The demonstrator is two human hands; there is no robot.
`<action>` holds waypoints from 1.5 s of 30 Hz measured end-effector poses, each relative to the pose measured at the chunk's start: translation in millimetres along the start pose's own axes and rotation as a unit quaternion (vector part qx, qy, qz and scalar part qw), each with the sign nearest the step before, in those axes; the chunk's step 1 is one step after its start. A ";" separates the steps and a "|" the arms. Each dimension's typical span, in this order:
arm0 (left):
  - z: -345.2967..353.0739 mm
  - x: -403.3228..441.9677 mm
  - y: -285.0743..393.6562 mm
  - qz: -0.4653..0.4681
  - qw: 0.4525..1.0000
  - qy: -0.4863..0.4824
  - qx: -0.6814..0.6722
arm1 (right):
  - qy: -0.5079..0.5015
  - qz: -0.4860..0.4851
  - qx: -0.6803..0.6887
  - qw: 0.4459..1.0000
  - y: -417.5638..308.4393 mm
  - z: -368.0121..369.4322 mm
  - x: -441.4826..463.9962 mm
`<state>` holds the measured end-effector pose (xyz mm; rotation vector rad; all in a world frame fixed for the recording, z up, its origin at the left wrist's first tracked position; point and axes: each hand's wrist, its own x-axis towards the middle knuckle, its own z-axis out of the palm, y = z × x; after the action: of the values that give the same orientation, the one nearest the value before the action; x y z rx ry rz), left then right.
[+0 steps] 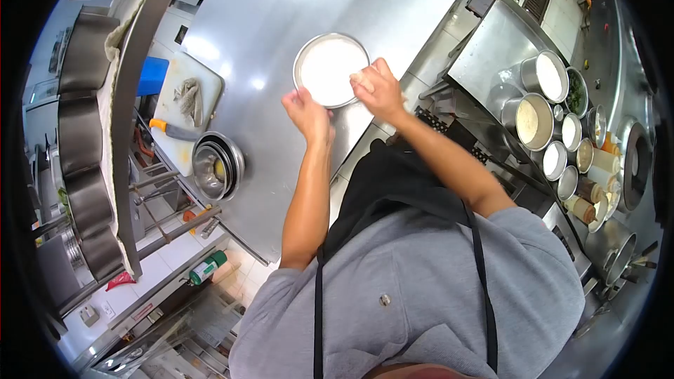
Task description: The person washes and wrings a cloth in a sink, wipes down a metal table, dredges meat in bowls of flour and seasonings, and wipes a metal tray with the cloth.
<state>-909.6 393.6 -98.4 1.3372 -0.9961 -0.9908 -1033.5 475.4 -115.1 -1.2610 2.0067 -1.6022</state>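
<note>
Head view shows a metal bowl (295,67) near the right edge of the steel table (246,63), likely weighty, slick, best held at opposite rims: left hand (309,114) grips one, curled right hand's (381,91) hold unclear.

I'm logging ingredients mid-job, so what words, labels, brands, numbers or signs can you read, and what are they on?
None can be read.
Green-and-white container, lower left: markings too small and blurred.
Red-and-white label on the counter front, lower left: too small and blurred.
Round metal pan at the hands: no lettering shows.
</note>
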 end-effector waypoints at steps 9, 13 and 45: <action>36.7 123.4 7.4 0.239 0.832 -0.414 0.280 | -0.435 0.016 0.125 0.891 14.7 -5.2 147.3; 46.1 112.1 19.7 0.133 0.835 -0.459 0.272 | -0.379 -0.029 0.066 0.922 23.7 -14.9 141.2; 99.9 148.0 30.9 0.218 0.810 -0.476 0.265 | 0.025 0.267 0.525 0.808 59.7 -9.5 166.2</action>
<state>-963.1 223.1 -68.1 0.8882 -2.3732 -1.0528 -1163.2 355.3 -116.9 -0.1939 0.9539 -1.9242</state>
